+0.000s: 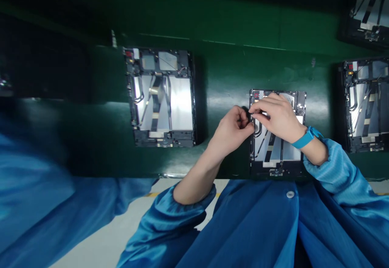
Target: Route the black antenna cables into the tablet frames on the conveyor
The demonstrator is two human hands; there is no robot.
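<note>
An opened tablet [293, 148] lies in front of me, its silvery plate and dark flat cables exposed. At its upper left edge my left hand [234, 128] is curled, thumb and fingers drawn together. My right hand [278, 114] reaches over the upper part of the same tablet, thumb and forefinger pinched near that edge, close to the left fingertips. Whatever lies between the fingers of either hand is too small or hidden to make out. A blue wrist strap [304, 137] circles my right wrist.
Another opened tablet [180, 103] rests on the green bench [226, 69] to the left. Two more, an opened tablet [366, 110] and a partly cut-off tablet [372, 16], are at the right. A person's blue sleeve [36, 170] shows at the left.
</note>
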